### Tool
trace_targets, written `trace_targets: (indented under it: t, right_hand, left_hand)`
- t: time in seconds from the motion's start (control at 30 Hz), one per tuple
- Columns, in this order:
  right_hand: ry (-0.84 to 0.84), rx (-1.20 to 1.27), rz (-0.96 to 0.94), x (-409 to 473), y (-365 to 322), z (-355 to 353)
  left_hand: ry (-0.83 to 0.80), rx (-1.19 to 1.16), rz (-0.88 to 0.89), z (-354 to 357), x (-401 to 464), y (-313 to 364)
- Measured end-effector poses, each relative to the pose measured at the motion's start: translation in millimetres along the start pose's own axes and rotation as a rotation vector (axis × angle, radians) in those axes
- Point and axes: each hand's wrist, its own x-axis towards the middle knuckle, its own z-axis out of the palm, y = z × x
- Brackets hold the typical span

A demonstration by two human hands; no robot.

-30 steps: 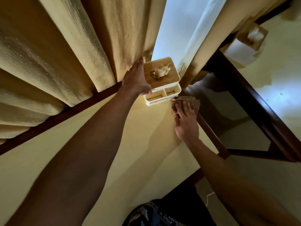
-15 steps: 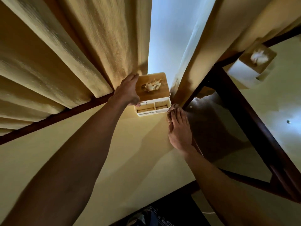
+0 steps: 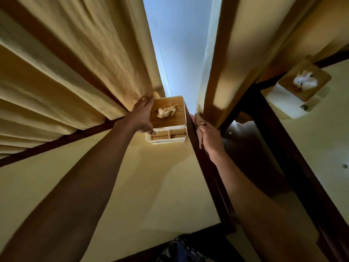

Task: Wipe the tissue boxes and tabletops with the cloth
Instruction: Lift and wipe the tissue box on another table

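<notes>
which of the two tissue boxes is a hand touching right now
The white tissue box with the wooden lid at the near table's far corner: the left hand rests against its left side. The other white wooden-lidded box, on the right-hand table, stands untouched.

The left hand [image 3: 142,116] covers the box's [image 3: 167,120] left side. The right hand [image 3: 209,138] sits at the surface's [image 3: 151,186] right edge — its fingertips blur with a cloth [image 3: 199,118], grip unclear. Second box [image 3: 300,87] — blurred.
</notes>
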Motion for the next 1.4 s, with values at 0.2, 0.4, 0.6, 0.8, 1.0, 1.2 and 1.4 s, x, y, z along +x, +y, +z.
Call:
trace_targets:
  t: [0.2,0.4,0.6,0.8,1.0,1.2,1.4]
  right_hand:
    - [-0.128,0.312,-0.074,-35,-4,35]
    - [-0.167,0.168,-0.209,1,-30,45]
    - [-0.348,0.321,0.051,73,-54,51]
    - [-0.150,0.342,-0.046,5,-13,55]
    - [-0.136,0.419,-0.074,-51,10,71]
    - [-0.161,0.386,0.130,32,-75,55]
    - [-0.134,0.298,0.158,50,-90,53]
  left_hand:
    - [0.057,-0.005,-0.045,6,4,7]
    - [0.084,0.002,-0.047,5,7,5]
    - [0.088,0.002,-0.053,6,8,3]
    - [0.115,0.021,-0.049,5,5,7]
    - [0.105,0.047,-0.041,3,3,10]
    - [0.112,0.046,-0.036,3,2,8]
    - [0.122,0.041,-0.035,5,3,4]
